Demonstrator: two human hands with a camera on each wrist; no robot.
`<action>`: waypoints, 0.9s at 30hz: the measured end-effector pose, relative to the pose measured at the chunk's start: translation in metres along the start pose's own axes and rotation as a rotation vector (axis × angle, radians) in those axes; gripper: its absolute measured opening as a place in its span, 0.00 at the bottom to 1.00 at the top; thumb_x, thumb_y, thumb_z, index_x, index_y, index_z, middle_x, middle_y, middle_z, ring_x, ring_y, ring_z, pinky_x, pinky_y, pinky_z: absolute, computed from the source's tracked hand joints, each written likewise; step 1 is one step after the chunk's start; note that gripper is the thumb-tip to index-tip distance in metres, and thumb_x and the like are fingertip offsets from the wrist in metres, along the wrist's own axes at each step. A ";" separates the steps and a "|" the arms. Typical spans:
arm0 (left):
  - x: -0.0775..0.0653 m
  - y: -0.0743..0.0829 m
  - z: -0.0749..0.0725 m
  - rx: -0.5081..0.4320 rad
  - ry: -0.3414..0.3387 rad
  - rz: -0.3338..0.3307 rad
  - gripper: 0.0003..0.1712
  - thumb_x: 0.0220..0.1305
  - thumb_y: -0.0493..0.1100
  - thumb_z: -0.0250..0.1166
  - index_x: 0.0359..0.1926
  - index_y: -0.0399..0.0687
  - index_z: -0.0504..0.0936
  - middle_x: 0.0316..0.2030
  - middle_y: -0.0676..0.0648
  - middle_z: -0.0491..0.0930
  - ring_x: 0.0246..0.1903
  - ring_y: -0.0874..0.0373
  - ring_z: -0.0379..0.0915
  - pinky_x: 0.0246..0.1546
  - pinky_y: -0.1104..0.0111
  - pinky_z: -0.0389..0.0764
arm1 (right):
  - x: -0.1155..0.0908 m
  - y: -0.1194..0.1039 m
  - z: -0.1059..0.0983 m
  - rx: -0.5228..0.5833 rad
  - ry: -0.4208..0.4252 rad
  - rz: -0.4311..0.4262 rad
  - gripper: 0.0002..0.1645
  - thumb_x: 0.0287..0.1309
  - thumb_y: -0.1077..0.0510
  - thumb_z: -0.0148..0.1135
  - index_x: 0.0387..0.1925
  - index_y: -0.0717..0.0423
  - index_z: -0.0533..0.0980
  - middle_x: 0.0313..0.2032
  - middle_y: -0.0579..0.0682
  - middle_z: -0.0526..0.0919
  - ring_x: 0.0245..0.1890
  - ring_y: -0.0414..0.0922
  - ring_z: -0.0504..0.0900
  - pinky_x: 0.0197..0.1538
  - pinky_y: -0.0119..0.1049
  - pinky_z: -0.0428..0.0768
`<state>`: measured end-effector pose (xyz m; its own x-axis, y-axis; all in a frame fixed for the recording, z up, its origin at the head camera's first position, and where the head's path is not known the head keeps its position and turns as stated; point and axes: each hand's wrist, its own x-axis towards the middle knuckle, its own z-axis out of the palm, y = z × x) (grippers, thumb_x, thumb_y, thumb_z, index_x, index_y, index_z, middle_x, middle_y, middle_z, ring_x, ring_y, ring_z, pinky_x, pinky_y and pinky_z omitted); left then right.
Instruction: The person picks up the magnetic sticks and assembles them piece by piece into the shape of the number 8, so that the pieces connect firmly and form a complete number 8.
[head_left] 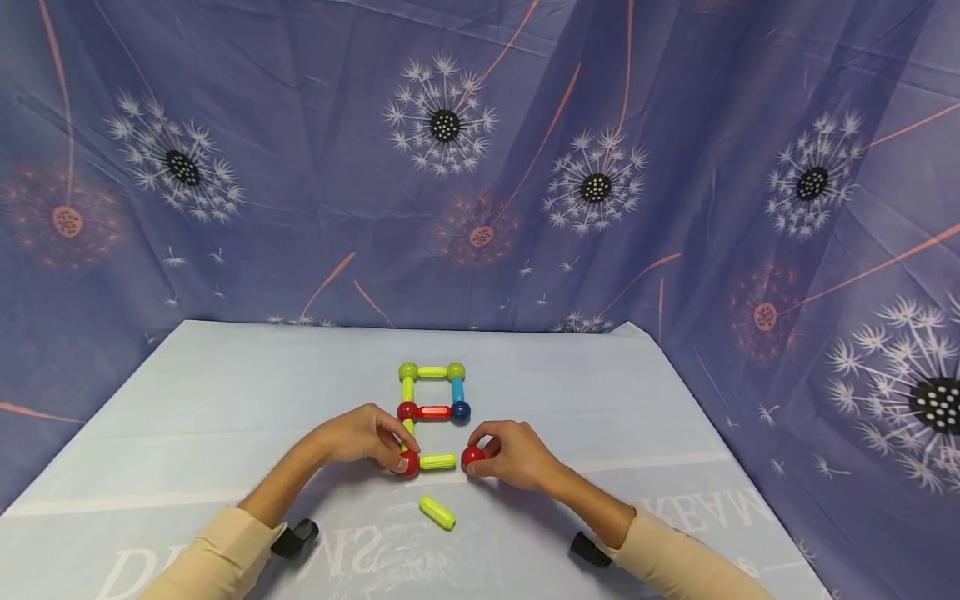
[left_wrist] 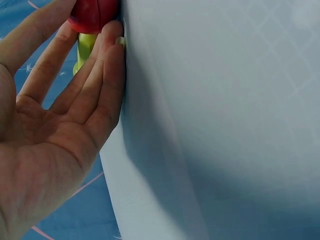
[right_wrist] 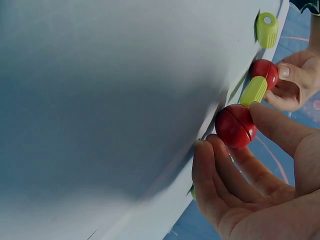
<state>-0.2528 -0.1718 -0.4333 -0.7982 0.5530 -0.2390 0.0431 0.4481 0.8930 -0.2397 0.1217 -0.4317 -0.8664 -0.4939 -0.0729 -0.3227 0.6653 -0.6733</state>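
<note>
My left hand (head_left: 365, 439) pinches a red ball (head_left: 408, 462) at the near left corner of a figure of toy building rods and balls. From that ball a yellow-green rod (head_left: 438, 462) points right, and another runs back to a dark red ball (head_left: 407, 411). Between its thumb and fingers, my right hand (head_left: 517, 454) holds another red ball (right_wrist: 236, 126), close to the free end of the right-pointing rod. The left wrist view shows the left palm and part of its red ball (left_wrist: 95, 14) at the top edge.
A loose yellow-green rod (head_left: 437, 512) lies nearer me on the pale cloth. Farther back, a red rod (head_left: 433, 412), a blue ball (head_left: 461, 411), a light blue rod (head_left: 457, 389) and two green balls help form a square. A patterned curtain (head_left: 300, 167) stands behind the table.
</note>
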 end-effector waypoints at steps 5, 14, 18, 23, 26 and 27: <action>0.000 0.000 0.000 0.002 0.005 -0.002 0.14 0.53 0.37 0.76 0.43 0.42 0.90 0.32 0.45 0.88 0.31 0.59 0.79 0.36 0.65 0.80 | 0.002 -0.003 0.002 -0.003 -0.003 -0.001 0.16 0.52 0.54 0.77 0.44 0.50 0.84 0.32 0.45 0.87 0.30 0.38 0.81 0.31 0.33 0.79; 0.000 0.000 0.000 -0.009 0.002 0.003 0.15 0.53 0.37 0.76 0.44 0.41 0.90 0.32 0.45 0.88 0.31 0.59 0.79 0.35 0.66 0.80 | 0.002 -0.005 0.004 -0.007 -0.001 -0.012 0.16 0.51 0.55 0.78 0.43 0.50 0.84 0.32 0.45 0.87 0.32 0.38 0.82 0.33 0.33 0.78; 0.001 -0.001 0.000 -0.011 0.002 0.000 0.15 0.53 0.37 0.76 0.44 0.42 0.90 0.32 0.45 0.88 0.31 0.59 0.79 0.35 0.65 0.81 | 0.003 -0.004 0.004 0.002 -0.004 -0.011 0.16 0.51 0.55 0.78 0.43 0.50 0.84 0.32 0.45 0.87 0.32 0.38 0.82 0.32 0.32 0.79; 0.001 -0.001 0.000 -0.007 0.000 0.001 0.15 0.53 0.37 0.76 0.44 0.42 0.90 0.32 0.45 0.88 0.31 0.59 0.79 0.35 0.66 0.81 | 0.003 -0.005 0.000 -0.007 -0.037 -0.007 0.18 0.52 0.53 0.77 0.45 0.50 0.84 0.33 0.45 0.88 0.33 0.38 0.82 0.34 0.33 0.79; 0.001 -0.001 0.000 -0.002 0.000 0.002 0.15 0.53 0.37 0.76 0.44 0.42 0.90 0.32 0.45 0.88 0.31 0.59 0.79 0.35 0.66 0.81 | 0.003 -0.007 -0.004 -0.028 -0.057 -0.003 0.21 0.53 0.51 0.77 0.48 0.51 0.84 0.33 0.44 0.88 0.33 0.38 0.82 0.35 0.33 0.79; 0.001 -0.001 0.000 0.000 0.000 0.001 0.14 0.53 0.37 0.76 0.44 0.42 0.90 0.32 0.45 0.88 0.31 0.59 0.79 0.35 0.66 0.81 | 0.003 -0.008 -0.005 -0.036 -0.057 -0.006 0.22 0.53 0.51 0.77 0.49 0.52 0.84 0.33 0.44 0.88 0.33 0.38 0.81 0.35 0.33 0.79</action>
<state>-0.2538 -0.1714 -0.4349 -0.7984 0.5532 -0.2379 0.0436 0.4472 0.8934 -0.2419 0.1180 -0.4226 -0.8413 -0.5289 -0.1115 -0.3423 0.6810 -0.6474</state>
